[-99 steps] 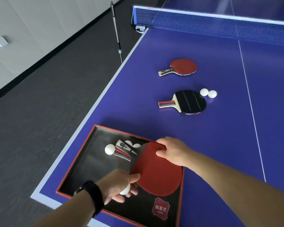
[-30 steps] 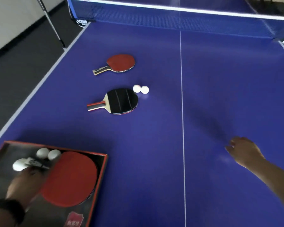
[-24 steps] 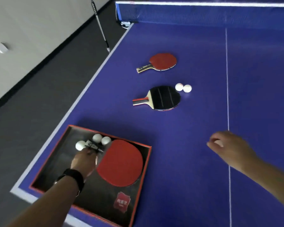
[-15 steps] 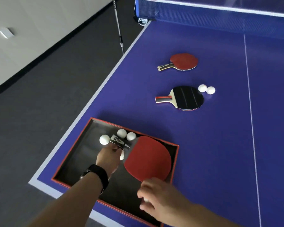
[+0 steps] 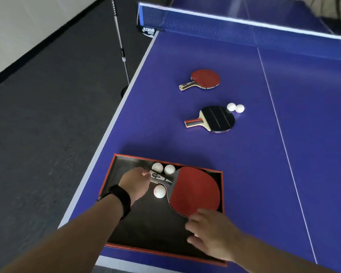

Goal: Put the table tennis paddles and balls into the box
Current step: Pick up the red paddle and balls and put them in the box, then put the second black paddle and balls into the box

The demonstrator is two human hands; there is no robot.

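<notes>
I see the box (image 5: 222, 186) at the near left corner of the worktop (image 5: 283, 174). In it lies 1 paddle (image 5: 194, 191), head to the right, with 2 balls (image 5: 157, 167) behind its handle and 1 ball (image 5: 159, 191) in front. Farther along the worktop lie 2 more paddles (image 5: 218, 119), one behind the other, with 2 balls (image 5: 235, 107) touching, just right of the nearer one. The net (image 5: 224, 22) crosses behind.

Dark grey carpet (image 5: 37, 125), pale wall (image 5: 24, 22).
</notes>
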